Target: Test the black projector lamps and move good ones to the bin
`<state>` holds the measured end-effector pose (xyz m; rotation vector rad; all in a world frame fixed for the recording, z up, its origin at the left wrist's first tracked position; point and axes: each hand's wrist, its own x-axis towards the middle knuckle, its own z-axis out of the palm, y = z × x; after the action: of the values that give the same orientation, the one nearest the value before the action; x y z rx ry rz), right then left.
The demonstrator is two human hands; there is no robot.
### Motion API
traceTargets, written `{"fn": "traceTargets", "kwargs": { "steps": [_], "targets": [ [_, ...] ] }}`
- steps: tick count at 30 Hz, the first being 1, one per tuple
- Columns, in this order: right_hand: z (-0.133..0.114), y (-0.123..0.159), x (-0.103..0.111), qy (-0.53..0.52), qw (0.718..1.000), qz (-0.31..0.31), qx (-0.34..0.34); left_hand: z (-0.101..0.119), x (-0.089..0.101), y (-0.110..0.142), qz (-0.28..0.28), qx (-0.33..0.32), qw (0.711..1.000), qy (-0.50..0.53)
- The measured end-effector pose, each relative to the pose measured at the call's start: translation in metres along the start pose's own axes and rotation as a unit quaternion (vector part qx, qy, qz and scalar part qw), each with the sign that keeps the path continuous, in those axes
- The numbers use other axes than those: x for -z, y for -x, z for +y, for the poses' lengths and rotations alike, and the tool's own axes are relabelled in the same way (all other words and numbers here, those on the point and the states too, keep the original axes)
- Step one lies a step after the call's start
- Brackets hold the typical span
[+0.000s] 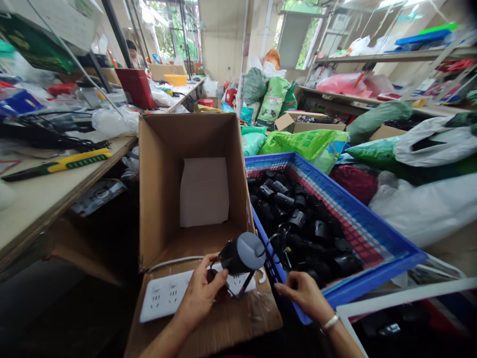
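Holding black grey-capped device (242, 256) in left grip (203, 290), with thumb and fingers closed around lower body, over white power strip (165, 299), before open carton (153, 199); apparently at a handling or checking step; likely calling for steady left support and unhurried right-side assistance; angled forward at left forearm; curled at right grip (307, 294), near blue crate (367, 289); unable to tell whether pinching anything there.
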<state>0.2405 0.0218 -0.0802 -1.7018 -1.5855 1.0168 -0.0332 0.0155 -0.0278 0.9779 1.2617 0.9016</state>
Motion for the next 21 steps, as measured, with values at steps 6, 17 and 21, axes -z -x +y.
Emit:
{"fn": "traceTargets", "kwargs": {
  "steps": [6, 17, 21],
  "targets": [
    [0.024, -0.032, -0.02, 0.025, 0.991, 0.123, 0.039, 0.011, 0.006, 0.012, -0.029, 0.014, 0.998, 0.054],
    [-0.04, -0.045, -0.038, -0.006, 0.987, 0.003, 0.162, 0.043, 0.053, 0.024, 0.1, -0.077, 0.975, 0.181],
    [-0.063, -0.038, -0.064, 0.005, 0.983, -0.041, 0.176, 0.044, 0.064, 0.022, 0.129, -0.088, 0.962, 0.226]
  ]
}}
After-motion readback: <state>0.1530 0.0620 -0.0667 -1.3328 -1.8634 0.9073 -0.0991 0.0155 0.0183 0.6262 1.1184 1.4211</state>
